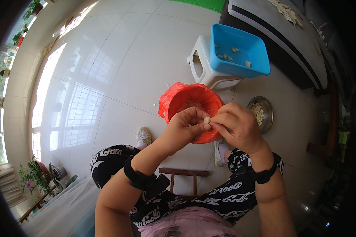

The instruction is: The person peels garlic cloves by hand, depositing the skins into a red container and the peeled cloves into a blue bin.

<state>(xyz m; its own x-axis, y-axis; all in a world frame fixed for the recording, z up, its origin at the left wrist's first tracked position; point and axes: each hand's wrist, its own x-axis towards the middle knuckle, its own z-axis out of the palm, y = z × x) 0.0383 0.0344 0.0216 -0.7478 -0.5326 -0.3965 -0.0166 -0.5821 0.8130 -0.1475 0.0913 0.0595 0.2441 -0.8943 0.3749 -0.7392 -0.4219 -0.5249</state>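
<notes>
Between the fingertips of both hands is a pale garlic clove [206,120]. My left hand [190,123] pinches it between thumb and fingers, while my right hand [235,121] grips its near end with thumb and forefinger. Directly below them stands a bin lined with a red plastic bag [173,100], with thin papery skins [192,103] inside. Beyond it, a blue plastic basin [240,32] holds several unpeeled cloves [235,50]. To the right, a steel bowl [268,118] on the floor contains many peeled cloves [257,112], partly hidden by my right hand.
The blue basin rests on a white plastic stool [201,68] beside a grey and black sofa [273,38]. A wooden stool rung [184,171] shows between my legs. Potted plants [35,174] stand at the left, and a small white scrap [154,105] lies on the tiled floor [130,74].
</notes>
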